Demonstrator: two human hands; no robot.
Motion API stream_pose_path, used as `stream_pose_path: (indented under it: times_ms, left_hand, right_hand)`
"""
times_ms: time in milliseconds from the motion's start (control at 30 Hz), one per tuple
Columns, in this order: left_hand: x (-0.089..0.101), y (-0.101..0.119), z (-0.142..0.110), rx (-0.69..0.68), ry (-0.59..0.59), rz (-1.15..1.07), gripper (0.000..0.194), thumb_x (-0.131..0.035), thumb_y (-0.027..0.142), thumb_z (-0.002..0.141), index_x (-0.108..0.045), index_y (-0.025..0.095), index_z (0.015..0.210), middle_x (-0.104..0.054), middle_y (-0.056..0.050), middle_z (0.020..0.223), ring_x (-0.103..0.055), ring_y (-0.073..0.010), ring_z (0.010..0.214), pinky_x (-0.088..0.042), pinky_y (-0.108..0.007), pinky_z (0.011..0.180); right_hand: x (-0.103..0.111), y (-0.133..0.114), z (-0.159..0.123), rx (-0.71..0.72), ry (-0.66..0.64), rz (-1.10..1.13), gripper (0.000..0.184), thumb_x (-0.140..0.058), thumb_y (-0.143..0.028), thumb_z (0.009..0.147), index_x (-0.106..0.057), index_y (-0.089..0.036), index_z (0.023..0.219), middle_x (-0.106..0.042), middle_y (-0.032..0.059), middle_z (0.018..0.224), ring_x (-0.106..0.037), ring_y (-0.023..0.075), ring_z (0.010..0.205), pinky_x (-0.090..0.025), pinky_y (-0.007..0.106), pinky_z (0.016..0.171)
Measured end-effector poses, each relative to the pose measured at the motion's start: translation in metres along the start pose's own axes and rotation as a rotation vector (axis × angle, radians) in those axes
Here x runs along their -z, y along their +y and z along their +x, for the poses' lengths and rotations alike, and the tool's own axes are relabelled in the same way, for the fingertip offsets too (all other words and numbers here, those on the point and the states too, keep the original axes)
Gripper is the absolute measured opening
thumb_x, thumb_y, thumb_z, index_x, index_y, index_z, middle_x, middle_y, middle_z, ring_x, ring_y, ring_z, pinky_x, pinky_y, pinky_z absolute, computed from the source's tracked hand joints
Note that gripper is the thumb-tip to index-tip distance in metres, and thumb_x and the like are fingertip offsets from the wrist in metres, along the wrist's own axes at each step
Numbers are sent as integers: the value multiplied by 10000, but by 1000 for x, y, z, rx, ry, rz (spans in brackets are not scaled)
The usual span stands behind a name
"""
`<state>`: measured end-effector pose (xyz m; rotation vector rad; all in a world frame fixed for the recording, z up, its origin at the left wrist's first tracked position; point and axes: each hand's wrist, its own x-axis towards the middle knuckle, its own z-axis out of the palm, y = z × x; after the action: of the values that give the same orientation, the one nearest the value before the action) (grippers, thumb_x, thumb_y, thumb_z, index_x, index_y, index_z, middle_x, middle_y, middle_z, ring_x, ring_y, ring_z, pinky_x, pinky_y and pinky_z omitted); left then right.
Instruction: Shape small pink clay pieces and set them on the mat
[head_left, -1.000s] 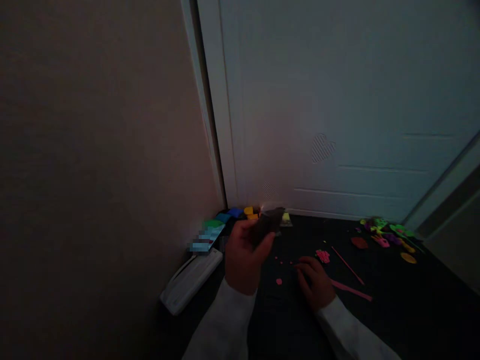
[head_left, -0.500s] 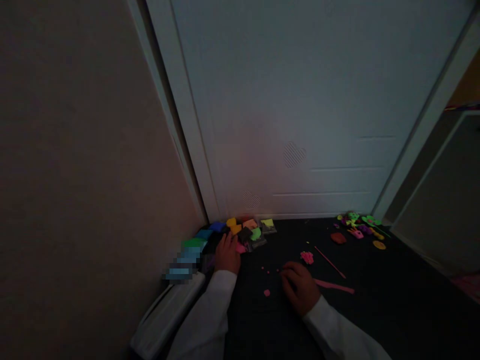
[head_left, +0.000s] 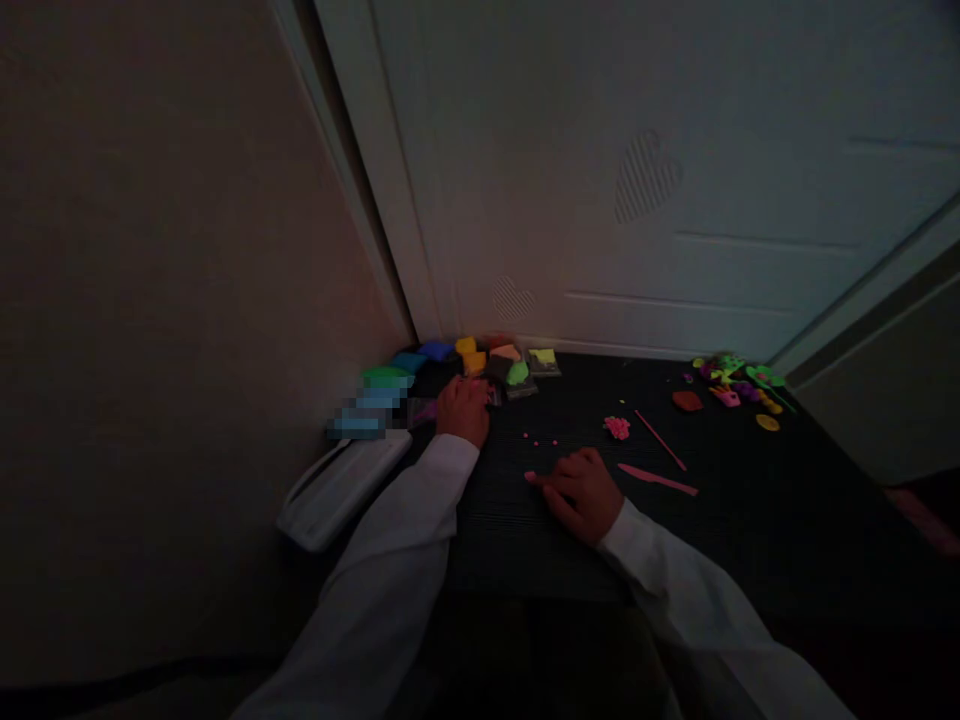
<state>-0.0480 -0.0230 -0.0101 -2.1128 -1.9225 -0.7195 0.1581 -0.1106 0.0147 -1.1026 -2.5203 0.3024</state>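
Note:
In the dim light my left hand (head_left: 463, 410) reaches to a cluster of coloured clay packets (head_left: 504, 364) at the foot of the door. Its fingers are curled around a pink packet (head_left: 491, 396). My right hand (head_left: 581, 490) rests on the black mat (head_left: 525, 540), fingers together, with the fingertips on a small pink clay piece (head_left: 530, 477). A pink clay lump (head_left: 617, 428), a thin pink stick (head_left: 658, 439) and a pink modelling knife (head_left: 657, 480) lie just to the right of that hand.
A white case (head_left: 341, 487) lies by the wall at the left. A pile of green, purple and yellow clay shapes (head_left: 739, 382) and a red piece (head_left: 687, 401) sit at the mat's far right. A white door stands behind.
My left hand held a dark packet up, then went down to the packets and is now on the pink one. My right hand slid to the small pink piece. The view tilted down.

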Motion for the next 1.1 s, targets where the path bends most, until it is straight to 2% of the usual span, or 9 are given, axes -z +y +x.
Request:
stream_pose_path:
  times_ms: [133, 367, 1100]
  left_hand:
    - [-1, -2, 2, -52, 54, -61, 366, -413, 201, 677, -471, 173, 1038, -450, -72, 1101, -313, -238, 1064, -263, -391, 886]
    - [-11, -6, 4, -151, 60, -156, 278, -401, 170, 688, -538, 170, 929, -504, -67, 996, -369, -207, 997, -294, -379, 873]
    - [-13, -11, 3, -172, 94, -175, 219, -415, 209, 693, -570, 163, 842, -528, -71, 949, -408, -196, 955, -304, -369, 857]
  right_hand:
    - [-3, -1, 2, 8, -45, -50, 286, -372, -288, 778, -519, -227, 1015, -508, 28, 744, -402, 139, 727, -201, 331, 726]
    - [-7, -3, 5, -17, -69, -108, 292, -372, -288, 776, -509, -237, 1029, -511, 24, 764, -398, 142, 747, -192, 331, 728]
    - [-5, -10, 4, -93, -77, -183, 332, -361, -343, 769, -462, -272, 1077, -495, 35, 826, -396, 159, 788, -191, 332, 723]
